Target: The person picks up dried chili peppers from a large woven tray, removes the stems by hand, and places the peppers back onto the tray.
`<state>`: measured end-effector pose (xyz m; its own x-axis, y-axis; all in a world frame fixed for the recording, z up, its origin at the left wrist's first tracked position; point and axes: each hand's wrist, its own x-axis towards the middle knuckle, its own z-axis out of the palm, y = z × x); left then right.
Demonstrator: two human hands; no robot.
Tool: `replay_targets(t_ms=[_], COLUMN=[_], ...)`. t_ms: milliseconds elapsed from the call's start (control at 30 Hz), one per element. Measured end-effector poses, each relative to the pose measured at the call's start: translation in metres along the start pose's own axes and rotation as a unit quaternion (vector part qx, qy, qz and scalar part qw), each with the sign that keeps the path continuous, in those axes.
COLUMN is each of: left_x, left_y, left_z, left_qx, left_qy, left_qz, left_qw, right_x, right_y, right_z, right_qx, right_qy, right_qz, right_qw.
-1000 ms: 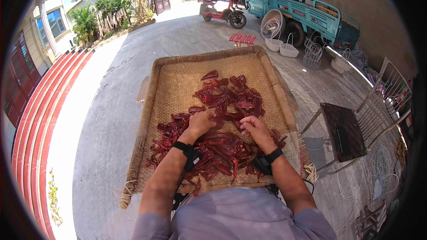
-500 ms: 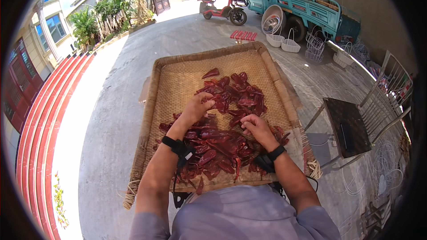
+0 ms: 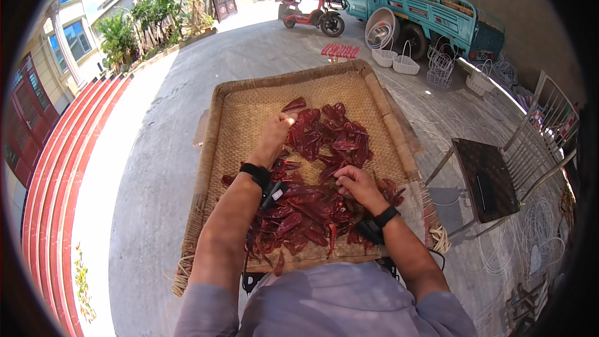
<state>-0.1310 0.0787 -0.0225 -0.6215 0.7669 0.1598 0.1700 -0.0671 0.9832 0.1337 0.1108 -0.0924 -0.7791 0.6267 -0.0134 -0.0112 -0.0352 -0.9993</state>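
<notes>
Dried red chili peppers lie in two heaps on a shallow woven tray (image 3: 243, 109). The far heap (image 3: 346, 140) is looser; the near heap (image 3: 299, 215) spreads below my wrists. My left hand (image 3: 276, 136) reaches to the left edge of the far heap, its fingers drawn together against the peppers; what they hold is hidden. One single chili pepper (image 3: 294, 104) lies apart, just beyond those fingertips. Over the right side, between the heaps, my right hand (image 3: 357, 186) is curled with thumb and fingers pinched; whatever is in them cannot be made out.
A metal chair (image 3: 486, 175) with a dark object on its seat stands right of the tray. Beyond are a red slatted stool (image 3: 340, 50), white baskets (image 3: 405, 64), a red scooter (image 3: 312, 15) and a teal cargo vehicle (image 3: 424, 9). Red-edged steps (image 3: 65, 175) run along the left.
My left hand has moved farther away along the far heap's left edge, and its fingers have drawn together. My right hand stays in nearly the same place, still curled.
</notes>
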Motion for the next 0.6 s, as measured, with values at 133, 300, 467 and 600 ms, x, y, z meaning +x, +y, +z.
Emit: replay_targets(t_ms=[133,300,467,600], left_x=[-0.008,-0.002,-0.014,-0.01], left_y=[-0.002,-0.002,-0.01,-0.055], left_z=[-0.011,-0.048,-0.044,-0.05], left_qx=[-0.001,0.012,0.186,0.447], left_qy=[0.0,-0.06,-0.032,-0.135], left_qz=[-0.002,-0.154,-0.095,-0.038], left_qw=[1.0,0.986,0.977,0.883], right_x=[-0.002,0.001,-0.002,0.0], right_y=[0.001,0.006,0.003,0.006], right_z=[-0.002,-0.004,-0.005,-0.003], right_qx=[-0.005,-0.02,-0.032,-0.031], right_qy=[0.006,-0.001,0.005,-0.008], right_qz=[-0.006,-0.035,-0.025,-0.037], right_qw=[1.0,0.999,0.999,0.999])
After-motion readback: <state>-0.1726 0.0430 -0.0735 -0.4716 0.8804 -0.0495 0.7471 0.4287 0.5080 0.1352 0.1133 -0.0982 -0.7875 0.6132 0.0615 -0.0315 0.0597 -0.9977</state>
